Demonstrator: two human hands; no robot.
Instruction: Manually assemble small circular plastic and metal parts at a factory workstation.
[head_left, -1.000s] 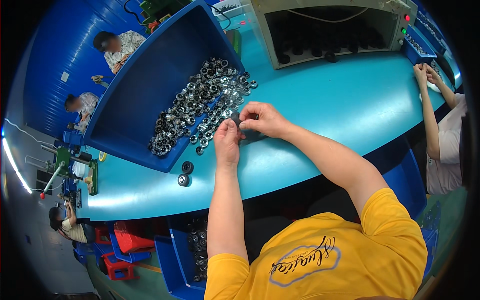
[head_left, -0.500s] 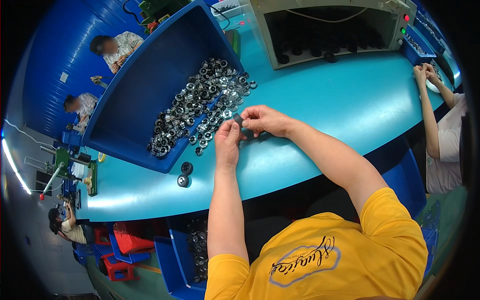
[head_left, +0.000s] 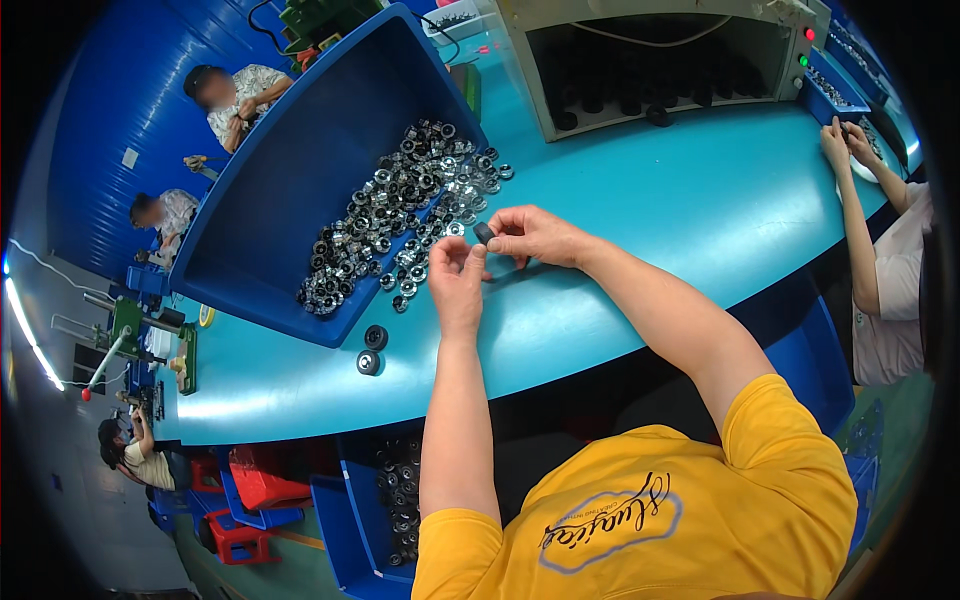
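Observation:
My right hand (head_left: 537,238) pinches a small black rubber tyre (head_left: 484,233) between thumb and fingers, above the turquoise table. Just beside it, my left hand (head_left: 457,280) has its thumb and fingers curled together; whether anything is between them is hidden. Beyond both hands lies a heap of small silver and black wheel hubs (head_left: 375,215), partly inside a tilted blue bin (head_left: 270,190) and partly spilling onto the table. Two small black-tyred wheels (head_left: 369,362) rest on the table to the left of my left forearm.
A metal cabinet with an open front (head_left: 655,65) holding dark round parts stands at the back. Another person's hands (head_left: 848,145) work at the right end of the table (head_left: 700,200). A blue crate with wheel parts (head_left: 350,500) sits below the table edge, near red stools (head_left: 240,535).
My hands have drawn slightly apart. The tyre, which was between both hands, now sits in my right fingers and has shifted a little to the right.

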